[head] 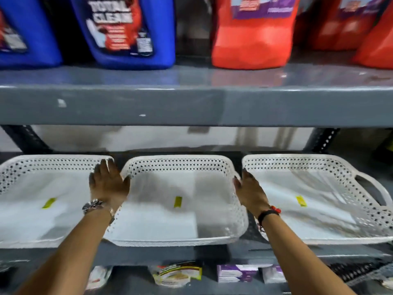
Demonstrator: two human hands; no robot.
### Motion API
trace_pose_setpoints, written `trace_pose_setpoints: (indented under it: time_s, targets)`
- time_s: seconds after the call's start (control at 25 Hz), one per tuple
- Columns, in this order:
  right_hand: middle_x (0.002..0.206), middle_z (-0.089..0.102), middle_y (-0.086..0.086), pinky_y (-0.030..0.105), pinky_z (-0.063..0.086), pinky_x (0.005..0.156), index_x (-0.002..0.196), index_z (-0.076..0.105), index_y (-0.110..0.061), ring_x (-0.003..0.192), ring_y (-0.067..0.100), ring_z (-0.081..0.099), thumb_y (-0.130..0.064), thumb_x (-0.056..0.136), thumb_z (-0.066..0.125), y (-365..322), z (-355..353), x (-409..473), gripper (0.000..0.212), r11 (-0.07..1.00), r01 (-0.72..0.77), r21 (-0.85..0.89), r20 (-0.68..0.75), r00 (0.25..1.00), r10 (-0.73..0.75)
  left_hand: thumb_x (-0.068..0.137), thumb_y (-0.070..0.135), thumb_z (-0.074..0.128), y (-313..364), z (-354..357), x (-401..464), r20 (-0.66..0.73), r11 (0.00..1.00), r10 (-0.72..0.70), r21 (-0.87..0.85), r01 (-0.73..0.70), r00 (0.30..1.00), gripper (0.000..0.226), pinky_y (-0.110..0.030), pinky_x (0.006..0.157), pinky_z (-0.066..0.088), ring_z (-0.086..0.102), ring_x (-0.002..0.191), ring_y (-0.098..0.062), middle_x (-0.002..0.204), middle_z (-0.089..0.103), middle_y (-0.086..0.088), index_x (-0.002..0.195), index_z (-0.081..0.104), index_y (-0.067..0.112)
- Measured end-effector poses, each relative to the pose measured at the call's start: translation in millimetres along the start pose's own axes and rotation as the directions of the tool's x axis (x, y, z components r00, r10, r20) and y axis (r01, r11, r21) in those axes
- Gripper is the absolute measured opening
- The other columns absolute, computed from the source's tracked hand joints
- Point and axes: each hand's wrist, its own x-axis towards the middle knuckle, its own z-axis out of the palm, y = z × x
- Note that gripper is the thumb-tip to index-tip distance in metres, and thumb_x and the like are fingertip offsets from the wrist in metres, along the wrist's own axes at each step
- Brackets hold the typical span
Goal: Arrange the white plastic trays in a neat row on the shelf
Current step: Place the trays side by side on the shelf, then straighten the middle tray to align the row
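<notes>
Three white perforated plastic trays stand side by side on the grey middle shelf [191, 253]: a left tray [32, 167], a middle tray [178, 165] and a right tray [319, 165], each with a yellow sticker inside. My left hand [108, 184], watch on the wrist, lies against the middle tray's left rim, in the gap beside the left tray. My right hand [251, 190], with a dark wristband, presses on the middle tray's right rim next to the right tray. The two hands grip the middle tray from both sides. The picture is blurred by motion.
The upper shelf [191, 103] overhangs the trays and carries blue detergent jugs [127, 33] and orange jugs [253, 35]. Below the trays, a lower shelf holds small packets [178, 275] and boxes [238, 273]. Slotted black uprights [325, 139] stand behind the trays.
</notes>
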Motion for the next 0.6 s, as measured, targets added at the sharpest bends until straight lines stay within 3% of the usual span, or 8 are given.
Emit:
trace_pose_setpoints:
  time_s: [0.08, 0.24, 0.32, 0.6]
  targets:
    - [0.152, 0.029, 0.014, 0.037, 0.038, 0.105, 0.145, 0.019, -0.003, 0.133, 0.030, 0.038, -0.023, 0.098, 0.030, -3, 12, 0, 0.052, 0.998, -0.022, -0.064, -0.063, 0.998, 0.018, 0.095, 0.031, 0.043, -27, 5, 6, 0.106, 0.999, -0.033, -0.009, 0.034, 0.994, 0.064, -0.047, 0.118, 0.017, 0.021, 0.142, -0.037, 0.153, 0.023, -0.023, 0.146, 0.022, -0.001]
    - [0.154, 0.024, 0.010, 0.039, 0.039, 0.107, 0.146, 0.017, -0.006, 0.136, 0.028, 0.035, -0.025, 0.099, 0.027, -1, 16, -3, 0.052, 0.983, -0.046, -0.176, -0.101, 0.994, 0.029, 0.098, 0.032, 0.034, -50, 14, 18, 0.218, 0.995, 0.037, -0.099, -0.016, 0.975, 0.056, -0.045, 0.113, 0.033, 0.038, 0.133, -0.039, 0.144, 0.039, -0.025, 0.140, 0.031, -0.005]
    - [0.154, 0.025, 0.012, 0.038, 0.039, 0.107, 0.146, 0.015, -0.004, 0.135, 0.028, 0.036, -0.023, 0.099, 0.027, -3, 17, -3, 0.052, 0.976, -0.044, -0.213, -0.110, 0.994, 0.021, 0.100, 0.026, 0.030, -49, 15, 22, 0.265, 0.988, 0.046, -0.155, -0.005, 0.963, 0.053, -0.042, 0.111, 0.034, 0.038, 0.134, -0.038, 0.147, 0.036, -0.024, 0.144, 0.025, -0.003]
    - [0.142, 0.041, 0.019, 0.034, 0.042, 0.097, 0.144, 0.022, -0.003, 0.125, 0.032, 0.047, 0.007, 0.089, 0.033, -13, 26, -4, 0.057, 0.974, -0.039, -0.222, -0.181, 0.983, -0.002, 0.097, 0.005, 0.030, -37, 21, 22, 0.224, 0.987, 0.075, -0.153, -0.041, 0.972, 0.038, -0.045, 0.098, 0.044, 0.051, 0.121, -0.040, 0.134, 0.051, -0.024, 0.134, 0.038, 0.000]
